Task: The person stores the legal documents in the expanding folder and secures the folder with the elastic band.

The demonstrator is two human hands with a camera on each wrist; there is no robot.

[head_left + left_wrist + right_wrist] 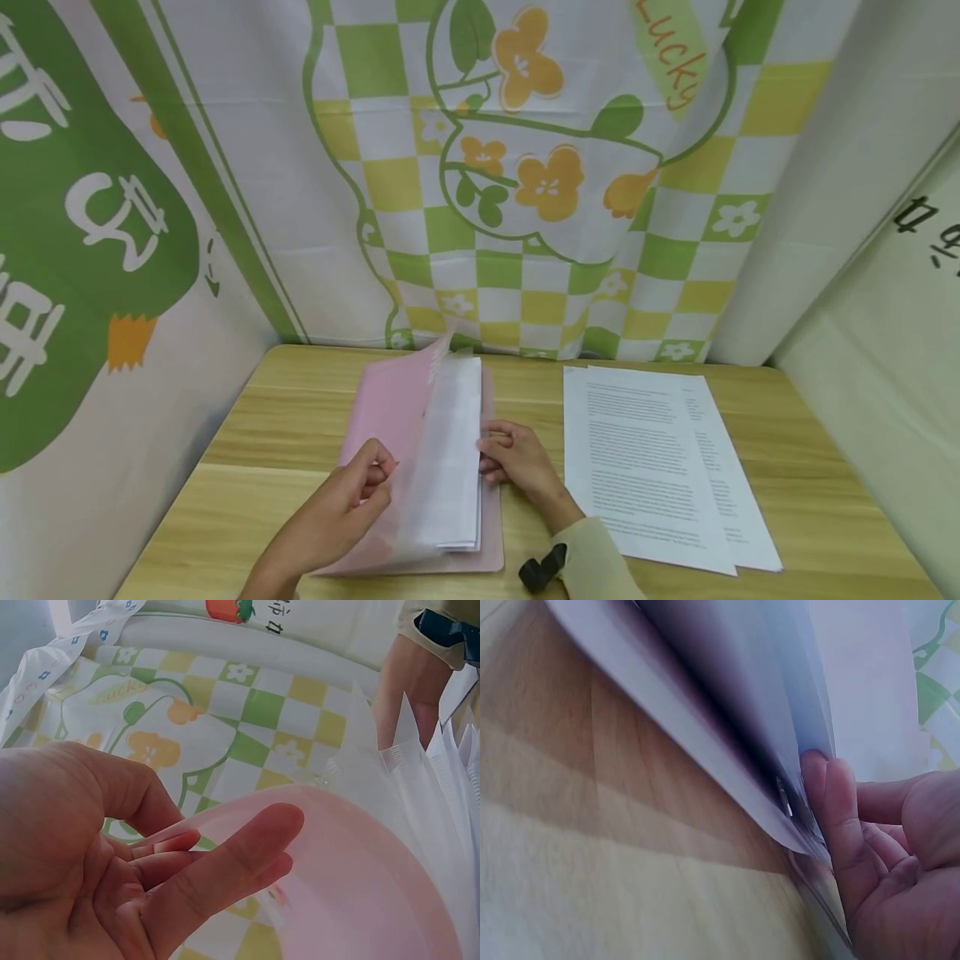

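The pink folder point(386, 400) lies left of centre on the wood-grain table point(247, 458), its cover point(375, 425) lifted but not laid flat. White pages point(453, 450) are already inside; the right hand point(525, 462) pinches their right edge. The left hand point(337, 508) has curled fingers that seem to grip the cover. Overlapping printed sheets point(637, 458) lie loose, well to the right. Patterned cloth point(498, 275) hangs beyond the table's far edge.

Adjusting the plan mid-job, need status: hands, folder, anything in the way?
Left hand at pink cover, grip unclear; right hand pinching page edges. Folder partly open on table. Loose sheets apart, right; no obstruction seen.
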